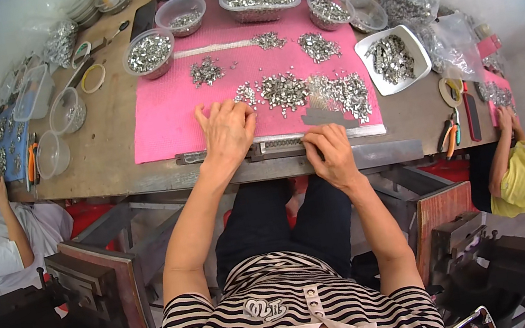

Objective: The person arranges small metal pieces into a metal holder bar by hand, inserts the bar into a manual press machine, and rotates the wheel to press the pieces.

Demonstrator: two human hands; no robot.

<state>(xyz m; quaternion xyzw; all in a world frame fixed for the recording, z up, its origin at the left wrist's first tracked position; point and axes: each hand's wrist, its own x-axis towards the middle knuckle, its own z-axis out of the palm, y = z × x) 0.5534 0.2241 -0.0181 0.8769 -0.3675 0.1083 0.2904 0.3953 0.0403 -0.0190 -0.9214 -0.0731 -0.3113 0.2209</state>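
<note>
Mid-frame, the left hand (227, 129) curls over the pink mat (164, 121), the right hand (332, 154) at a metal bar (282, 147). Both grips are unclear.

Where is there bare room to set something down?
Bare tabletop lies between the clear tubs at left and the pink mat; the mat's near corner left of the left hand is bare too. Crowded: the mat beyond the right hand, with loose metal pieces; the far side, with filled tubs.

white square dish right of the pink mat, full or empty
Partly filled: silvery metal pieces are heaped inside the white square dish, while bare white shows along its right side.
</note>
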